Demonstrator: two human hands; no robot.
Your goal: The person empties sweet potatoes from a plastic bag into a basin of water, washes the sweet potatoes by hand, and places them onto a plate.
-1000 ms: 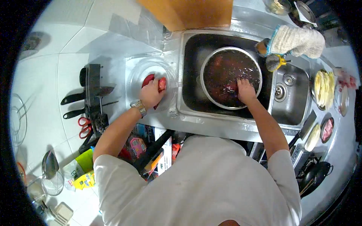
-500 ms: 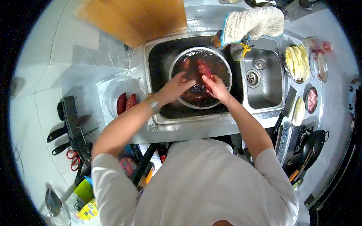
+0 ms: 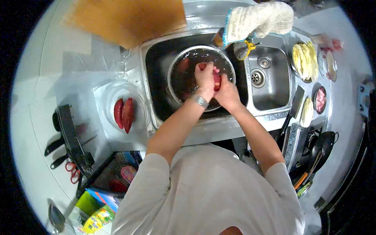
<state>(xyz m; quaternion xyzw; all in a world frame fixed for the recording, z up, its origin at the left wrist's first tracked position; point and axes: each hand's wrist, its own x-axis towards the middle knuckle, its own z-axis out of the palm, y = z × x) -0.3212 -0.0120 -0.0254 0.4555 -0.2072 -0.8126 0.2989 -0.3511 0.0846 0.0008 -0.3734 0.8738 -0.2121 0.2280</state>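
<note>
Both hands are over a round metal basin (image 3: 170, 74) of dark water, which stands in the larger sink bowl. A red-skinned sweet potato (image 3: 217, 81) is between them. My left hand (image 3: 204, 80) wraps round it from the left, fingers curled over its upper part. My right hand (image 3: 228, 94) grips its lower right side, close against the left wrist. Another reddish sweet potato (image 3: 183, 64) shows dimly in the water at the basin's left. Two more sweet potatoes (image 3: 127, 113) lie in a clear bowl (image 3: 102, 103) left of the sink.
A faucet wrapped in white knit cloth (image 3: 258, 21) reaches over the sink divider. Right are a small sink bowl (image 3: 274, 92), a cleaver (image 3: 297, 102), cabbage leaves (image 3: 304, 60), a meat dish (image 3: 320, 100) and a wok (image 3: 326, 150). A knife rack (image 3: 70, 129) stands left.
My left hand has moved right from the open water and closed on the sweet potato that my right hand held. The two hands are now together, and the view has shifted slightly.
</note>
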